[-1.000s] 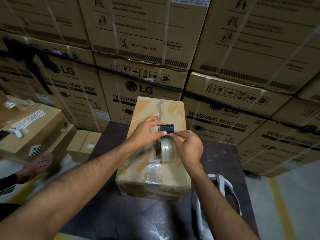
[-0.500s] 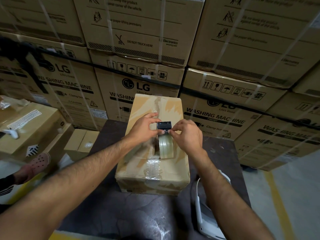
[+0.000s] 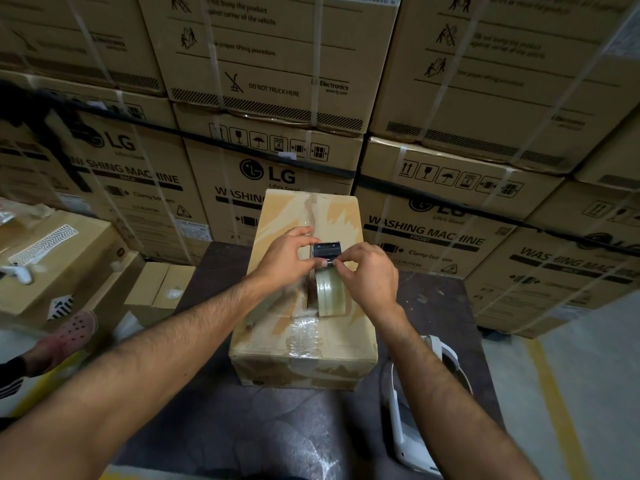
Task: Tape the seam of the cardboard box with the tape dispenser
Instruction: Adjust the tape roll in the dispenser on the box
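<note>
A worn cardboard box point(image 3: 277, 220) lies lengthwise on a dark table point(image 3: 221, 427), its top seam running away from me with old crumpled tape at the near end. On its top stands the tape dispenser point(image 3: 327, 251), a black toothed cutter over a clear tape roll point(image 3: 330, 292). My left hand point(image 3: 285, 258) grips the cutter from the left, fingers curled round it. From the right, my right hand point(image 3: 370, 275) pinches at the cutter's near edge with thumb and fingertips. Whether a tape end is between those fingers is too small to tell.
Stacked washing machine cartons point(image 3: 266, 174) form a wall right behind the table. A white device point(image 3: 408, 427) lies on the table beside my right forearm. More cartons point(image 3: 59, 258) and a person's foot in a pink clog point(image 3: 74, 329) are at the left.
Both hands stay on the dispenser at about the same spot on the box. The camera has tilted a little, so the view shifted slightly.
</note>
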Demonstrator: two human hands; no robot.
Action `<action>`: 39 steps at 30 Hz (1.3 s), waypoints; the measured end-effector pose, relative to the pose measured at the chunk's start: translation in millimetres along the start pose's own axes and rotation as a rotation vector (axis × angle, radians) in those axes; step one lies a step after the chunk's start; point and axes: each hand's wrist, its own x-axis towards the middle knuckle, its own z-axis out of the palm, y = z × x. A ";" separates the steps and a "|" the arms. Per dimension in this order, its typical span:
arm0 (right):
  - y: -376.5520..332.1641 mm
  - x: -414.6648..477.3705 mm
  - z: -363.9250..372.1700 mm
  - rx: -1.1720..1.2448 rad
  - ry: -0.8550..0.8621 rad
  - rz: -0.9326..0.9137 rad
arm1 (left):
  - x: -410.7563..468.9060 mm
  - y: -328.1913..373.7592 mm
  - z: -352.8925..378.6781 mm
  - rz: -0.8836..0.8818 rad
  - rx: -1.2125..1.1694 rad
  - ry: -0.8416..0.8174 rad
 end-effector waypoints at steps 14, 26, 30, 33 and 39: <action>-3.2 -20.5 18.1 0.342 0.069 0.408 | -4.7 5.1 5.9 0.046 -0.010 0.024; 13.7 -26.4 25.5 0.565 0.078 0.360 | -6.0 7.1 7.4 0.044 0.001 0.032; 12.9 -28.0 27.1 0.568 0.098 0.372 | -5.2 2.8 7.9 0.057 0.033 0.028; 13.2 -28.4 27.1 0.561 0.099 0.358 | -5.1 1.9 7.5 0.067 0.058 0.027; 16.1 -25.9 28.7 0.577 0.103 0.364 | -3.6 3.7 5.8 0.077 0.060 0.035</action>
